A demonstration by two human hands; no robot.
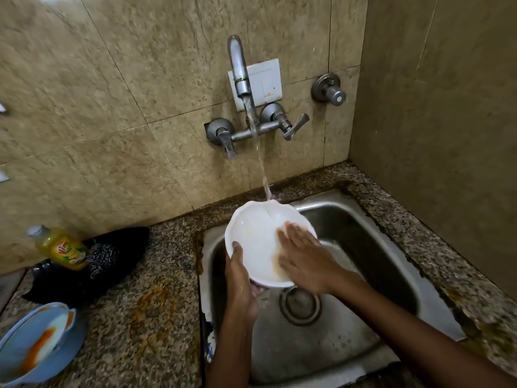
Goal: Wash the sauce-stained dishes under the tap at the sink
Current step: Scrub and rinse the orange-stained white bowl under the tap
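We see a white plate (256, 242) held tilted over the steel sink (363, 275), its far rim under the stream from the tap (239, 68). Water hits the plate near its far edge and runs down the face. Our left hand (237, 275) grips the plate's near-left rim, thumb on the face side, the other fingers wrapped underneath. Our right hand (302, 256) lies flat on the plate's right half, fingers spread a little and pressed to the surface of the dish, holding nothing. A faint orange-brown smear shows on the plate just left of the right hand and along the near rim.

The tap is wall-mounted, with two lever handles below the spout and a separate round valve (330, 91) further right on the tiled wall. A white switch plate (265, 79) sits behind the spout.

On the speckled stone surface (145, 317) left of the sink: a yellow dish-soap bottle (60, 247) lying tilted against a dark cloth (106, 264). At near left, a blue plate (72, 343) carries a blue bowl (36, 337) with orange sauce streaks inside. Orange-brown stains mark the surface between the bowl and the sink edge. The sink drain (300, 306) sits just near of the plate.
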